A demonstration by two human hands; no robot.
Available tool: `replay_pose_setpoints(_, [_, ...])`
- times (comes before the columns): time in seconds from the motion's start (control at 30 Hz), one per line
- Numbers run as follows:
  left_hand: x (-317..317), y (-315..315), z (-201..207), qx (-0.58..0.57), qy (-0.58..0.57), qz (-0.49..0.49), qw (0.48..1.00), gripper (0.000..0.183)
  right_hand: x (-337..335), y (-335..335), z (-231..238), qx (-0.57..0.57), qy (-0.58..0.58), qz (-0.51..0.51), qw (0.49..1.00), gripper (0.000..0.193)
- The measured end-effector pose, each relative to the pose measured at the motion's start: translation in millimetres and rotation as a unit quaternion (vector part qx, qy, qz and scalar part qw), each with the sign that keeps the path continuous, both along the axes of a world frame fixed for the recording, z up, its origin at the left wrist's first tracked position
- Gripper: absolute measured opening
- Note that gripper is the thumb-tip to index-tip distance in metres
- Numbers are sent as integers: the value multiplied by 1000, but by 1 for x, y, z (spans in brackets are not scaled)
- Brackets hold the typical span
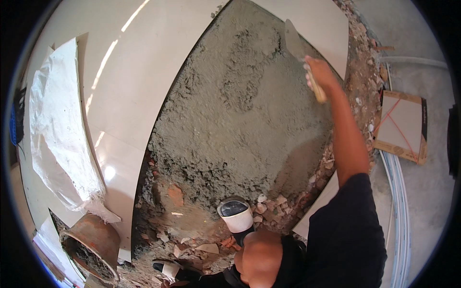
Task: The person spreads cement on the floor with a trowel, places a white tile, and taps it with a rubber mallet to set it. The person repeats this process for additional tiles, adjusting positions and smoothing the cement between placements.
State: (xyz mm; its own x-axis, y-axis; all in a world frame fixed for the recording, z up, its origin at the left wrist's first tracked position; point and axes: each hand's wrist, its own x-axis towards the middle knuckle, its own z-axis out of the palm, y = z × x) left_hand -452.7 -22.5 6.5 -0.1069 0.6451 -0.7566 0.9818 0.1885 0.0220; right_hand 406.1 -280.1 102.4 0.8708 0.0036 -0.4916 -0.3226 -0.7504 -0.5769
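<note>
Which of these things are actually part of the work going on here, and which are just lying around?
In use:
- right hand gripping a wooden-handled steel trowel
- grey wet mortar bed
- glossy cream floor tiles bordering it
- rusty round mortar pan

Lying about:
- crumpled white plastic sack
- white pipe stub
- broken brick rubble
- boxed tile with red cross lines

mortar bed (240, 110): grey, rough and crumbly in texture, darker and damper along its lower edge
trowel (294, 41): dull grey blade smeared with mortar; pale yellowish handle
laid tiles (144, 62): glossy cream, streaked with white glare
plastic sheet (57, 129): translucent white, wrinkled
bucket (93, 242): rusty orange-brown, grey mortar inside
rubble (192, 230): reddish brick bits mixed with pale chips
pipe end (235, 215): white rim, dark opening
boxed tile (402, 126): light grey face crossed by red lines, brown cardboard edging
sleeve (345, 230): black
</note>
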Motion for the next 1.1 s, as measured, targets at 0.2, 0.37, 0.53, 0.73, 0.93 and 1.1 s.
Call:
replay_pose_setpoints(0.2, [16,7,-5,2,-5,-11,1000,57,-21,83,-42,96,79,33,992,46])
replay_pose_setpoints(0.37, [25,12,-8,0,-7,-27,1000,58,-9,55,-37,-179,9,237,955,51])
replay_pose_setpoints(0.53, [24,14,-13,1,-16,-25,1000,59,-10,-24,-35,-324,-91,176,925,53])
replay_pose_setpoints(0.73, [9,9,-10,2,-21,-14,1000,61,-21,-23,-31,-68,67,53,994,57])
replay_pose_setpoints(0.93, [-5,2,-3,5,-27,-7,1000,63,-87,32,-20,-36,151,263,952,53])
replay_pose_setpoints(1.1, [-15,-5,0,4,-31,-2,1000,65,-172,12,-13,-172,36,450,876,53])
